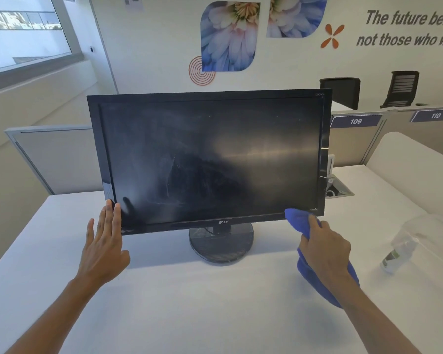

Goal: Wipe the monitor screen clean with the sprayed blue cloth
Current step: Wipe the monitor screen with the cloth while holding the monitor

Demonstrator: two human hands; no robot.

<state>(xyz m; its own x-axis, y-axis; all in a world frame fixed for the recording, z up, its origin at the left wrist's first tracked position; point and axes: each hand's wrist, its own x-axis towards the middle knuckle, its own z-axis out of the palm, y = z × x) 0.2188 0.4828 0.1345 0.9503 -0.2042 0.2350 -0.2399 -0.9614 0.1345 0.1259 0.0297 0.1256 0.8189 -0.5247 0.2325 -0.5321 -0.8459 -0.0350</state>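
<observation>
Two hands: both are working at the bottom edge of the Acer monitor (210, 159), one at each lower corner.
Right hand (324, 247): its fingers are clenching the blue cloth (296, 221), pushing the bunched front end against the screen's lower right corner; the tail of the cloth is trailing back under the wrist.
Left hand (104, 241): its fingers are lying straight and released, tips touching the monitor's lower left bezel, apparently steadying it.
Key relation: unwiped glass is stretching left and up from the cloth, along the monitor's long horizontal axis.
Smears: streaks are showing near screen centre.
Nearer hand: the right one, judged to be sweeping leftward next.
Spray bottle (399, 247): lying right of the monitor on the white desk (189, 302).
</observation>
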